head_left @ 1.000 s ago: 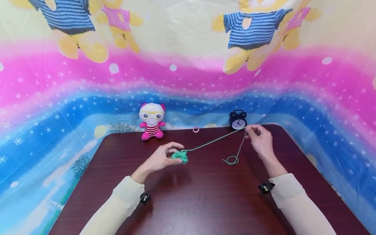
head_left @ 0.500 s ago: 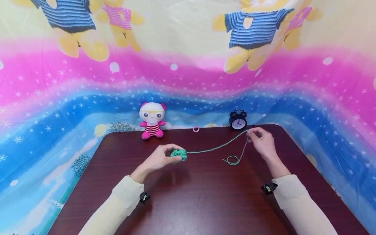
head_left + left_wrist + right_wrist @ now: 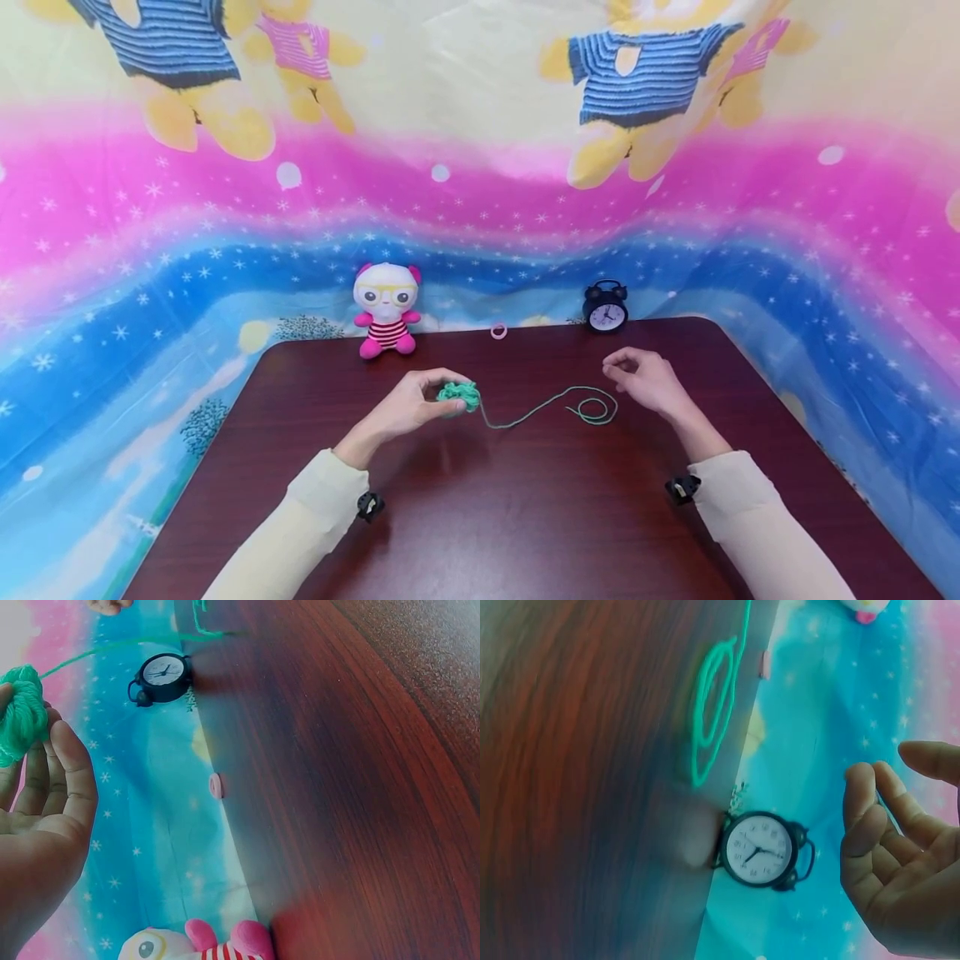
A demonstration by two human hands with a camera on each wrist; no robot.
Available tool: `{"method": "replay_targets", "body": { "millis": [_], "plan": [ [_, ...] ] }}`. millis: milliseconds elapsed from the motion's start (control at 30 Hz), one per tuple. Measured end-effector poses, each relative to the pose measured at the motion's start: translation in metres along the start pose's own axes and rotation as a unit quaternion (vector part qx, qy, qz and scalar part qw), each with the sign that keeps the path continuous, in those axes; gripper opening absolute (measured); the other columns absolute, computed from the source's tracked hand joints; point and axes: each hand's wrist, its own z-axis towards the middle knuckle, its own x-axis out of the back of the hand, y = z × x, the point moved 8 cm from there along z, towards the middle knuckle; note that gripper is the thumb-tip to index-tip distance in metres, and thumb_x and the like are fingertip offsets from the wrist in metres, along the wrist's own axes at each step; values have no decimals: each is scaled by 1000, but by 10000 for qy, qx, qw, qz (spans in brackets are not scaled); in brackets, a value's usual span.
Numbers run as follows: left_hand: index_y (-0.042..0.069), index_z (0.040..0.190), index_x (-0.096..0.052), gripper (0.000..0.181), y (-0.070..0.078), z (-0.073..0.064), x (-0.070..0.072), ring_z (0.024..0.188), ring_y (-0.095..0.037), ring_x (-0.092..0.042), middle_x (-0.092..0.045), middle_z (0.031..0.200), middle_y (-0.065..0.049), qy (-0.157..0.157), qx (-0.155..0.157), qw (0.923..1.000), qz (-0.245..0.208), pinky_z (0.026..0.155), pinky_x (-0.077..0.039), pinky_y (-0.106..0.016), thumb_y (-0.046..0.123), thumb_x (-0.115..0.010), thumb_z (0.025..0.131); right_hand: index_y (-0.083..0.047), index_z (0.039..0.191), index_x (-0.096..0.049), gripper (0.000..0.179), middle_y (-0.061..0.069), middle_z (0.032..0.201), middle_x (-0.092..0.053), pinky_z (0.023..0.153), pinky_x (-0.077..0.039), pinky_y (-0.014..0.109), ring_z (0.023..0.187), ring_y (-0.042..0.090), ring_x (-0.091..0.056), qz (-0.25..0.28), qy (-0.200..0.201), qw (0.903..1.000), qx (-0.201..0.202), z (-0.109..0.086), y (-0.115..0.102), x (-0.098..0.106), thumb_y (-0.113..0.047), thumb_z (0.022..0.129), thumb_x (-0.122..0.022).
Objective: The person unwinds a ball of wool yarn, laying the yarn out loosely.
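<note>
My left hand [image 3: 411,408] holds a small bundle of green yarn [image 3: 461,396] above the table, thumb on the near side. In the left wrist view the wound yarn [image 3: 24,712] sits at the fingertips of the left hand [image 3: 52,802]. A loose strand [image 3: 517,421] drops from the bundle and runs right along the table, ending in a coil [image 3: 596,408]. My right hand [image 3: 645,379] hovers just beyond that coil, fingers loosely bent and holding nothing. The right wrist view shows a gap between thumb and fingers of the right hand [image 3: 907,855].
A pink-and-white plush panda [image 3: 387,308] sits at the back left of the dark wooden table [image 3: 480,517]. A small pink ring [image 3: 498,332] lies at the back edge. Behind my right hand stands a black alarm clock [image 3: 606,307]. A printed cloth [image 3: 480,208] hangs around the table.
My right hand has let go of the yarn strand and come nearer and lower. The strand, taut before, has slackened and fallen onto the table. My left hand keeps its hold, almost in place.
</note>
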Motion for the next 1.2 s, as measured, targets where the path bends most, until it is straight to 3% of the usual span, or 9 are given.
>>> {"method": "replay_targets", "body": {
  "millis": [333, 567, 867, 1200],
  "plan": [
    [17, 122, -66, 36, 0, 2, -4, 91, -16, -68, -73, 105, -5, 3, 16, 9999, -131, 81, -58, -28, 19, -77, 88, -18, 109, -71, 16, 3, 94, -74, 67, -53, 33, 81, 32, -71, 483, -492, 9952, 693, -8, -41, -41, -26, 96, -66],
    [13, 115, -65, 31, 0, 3, -4, 88, -19, -66, -71, 100, -7, 189, 110, 9998, -23, 80, -57, -28, 20, -78, 87, -19, 107, -71, 13, 11, 92, -73, 59, -55, 32, 79, 31, -70, 933, -965, 9855, 1041, -13, -69, -71, -24, 95, -68],
    [14, 116, -66, 32, 1, 6, -5, 89, -20, -67, -70, 103, -8, 209, 109, 9997, -33, 80, -57, -27, 20, -78, 87, -26, 104, -72, 11, 1, 89, -72, 59, -54, 31, 78, 33, -69, 1036, -1182, 9764, 1479, -21, -101, -93, -28, 93, -70],
    [14, 117, -67, 32, 3, 6, -8, 89, -19, -67, -71, 104, -8, 168, 51, 9998, 11, 79, -57, -25, 19, -78, 87, -23, 105, -73, 14, -6, 89, -71, 62, -56, 29, 75, 16, -67, 1060, -1223, 9704, 1790, -27, -121, -107, -30, 93, -70]
  ]
}}
